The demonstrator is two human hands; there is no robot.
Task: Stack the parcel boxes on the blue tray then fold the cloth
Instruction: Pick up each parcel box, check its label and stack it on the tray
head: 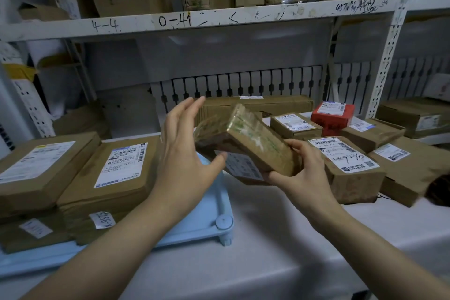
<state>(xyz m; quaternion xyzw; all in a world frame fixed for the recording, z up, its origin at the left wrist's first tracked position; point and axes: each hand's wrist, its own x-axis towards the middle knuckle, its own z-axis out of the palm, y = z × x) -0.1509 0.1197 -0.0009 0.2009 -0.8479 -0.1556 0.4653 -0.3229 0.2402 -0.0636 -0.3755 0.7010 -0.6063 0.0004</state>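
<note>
Two hands frame one small parcel box, held in the air above the right edge of the blue tray, which sits at the counter's left side. The box is brown cardboard wrapped in glossy clear tape, so its faces probably feel slick; it looks stiff and, judged by how easily one hand carries it tilted, fairly light. Its taped top faces up and right, and a white label shows on the underside. A hold across the short end, or palms on two opposite long faces, would likely be steadiest, since the tape gives little grip.

The right hand grasps the box's near right end, thumb on the upper edge and fingers curled beneath. The left hand is released, fingers straight and spread, its thumb touching or nearly touching the lower left face; which one cannot be told. Both forearms reach forward from the counter's near edge.

Flat parcels already lie stacked on the tray's left part. More boxes wait on the counter's right side.
</note>
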